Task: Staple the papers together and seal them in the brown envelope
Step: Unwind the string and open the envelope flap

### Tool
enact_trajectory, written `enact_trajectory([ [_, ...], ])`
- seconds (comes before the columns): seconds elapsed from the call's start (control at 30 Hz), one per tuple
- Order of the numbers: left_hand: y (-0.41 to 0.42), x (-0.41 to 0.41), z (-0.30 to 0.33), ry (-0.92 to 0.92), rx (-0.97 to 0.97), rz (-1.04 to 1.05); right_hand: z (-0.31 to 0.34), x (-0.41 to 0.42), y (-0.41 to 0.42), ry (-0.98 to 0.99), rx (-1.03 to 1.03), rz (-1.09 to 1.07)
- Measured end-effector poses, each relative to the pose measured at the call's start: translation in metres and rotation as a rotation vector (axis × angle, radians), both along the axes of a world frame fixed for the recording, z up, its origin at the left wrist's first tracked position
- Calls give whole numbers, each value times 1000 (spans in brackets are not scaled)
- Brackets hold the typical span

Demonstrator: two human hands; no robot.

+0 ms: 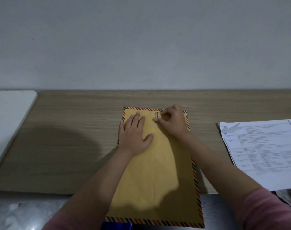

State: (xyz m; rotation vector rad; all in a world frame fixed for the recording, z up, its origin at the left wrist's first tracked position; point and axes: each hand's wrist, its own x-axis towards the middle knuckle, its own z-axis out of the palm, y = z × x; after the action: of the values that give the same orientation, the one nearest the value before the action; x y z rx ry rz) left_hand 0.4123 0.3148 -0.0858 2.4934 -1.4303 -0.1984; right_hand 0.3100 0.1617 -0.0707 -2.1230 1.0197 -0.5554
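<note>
From the head camera, a big brown envelope [164, 171] lay flat on a wooden table [75, 130]. It sat in the middle, with its long side running from near to far. Its near end hung over the near edge of the table. A striped border of red and dark marks ran round its edges. The flap at the far end was folded down.

The left hand [134, 133] lay flat on the far left part of the envelope. Its fingers were straight and spread a little, and they pointed to the far side. The palm pressed down on the paper.

The right hand [172, 121] was at the far end of the envelope, just right of the middle. Its fingers were curled, and the fingertips pinched at the small string clasp [156, 117] on the flap. The clasp was partly hidden by the fingers, so the string itself was hard to see.

A stack of printed papers [264, 153] lay on the right side of the table, well apart from the envelope. One corner of the top sheet was folded over.

A white board [10, 117] lay at the far left, beside the table. Pink sleeves [265, 211] showed at the near edge.
</note>
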Motion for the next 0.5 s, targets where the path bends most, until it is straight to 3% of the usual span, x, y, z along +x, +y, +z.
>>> enact_trajectory([
  [0.5, 1, 2, 1, 10, 5, -2, 7, 8, -16, 29, 84, -94],
])
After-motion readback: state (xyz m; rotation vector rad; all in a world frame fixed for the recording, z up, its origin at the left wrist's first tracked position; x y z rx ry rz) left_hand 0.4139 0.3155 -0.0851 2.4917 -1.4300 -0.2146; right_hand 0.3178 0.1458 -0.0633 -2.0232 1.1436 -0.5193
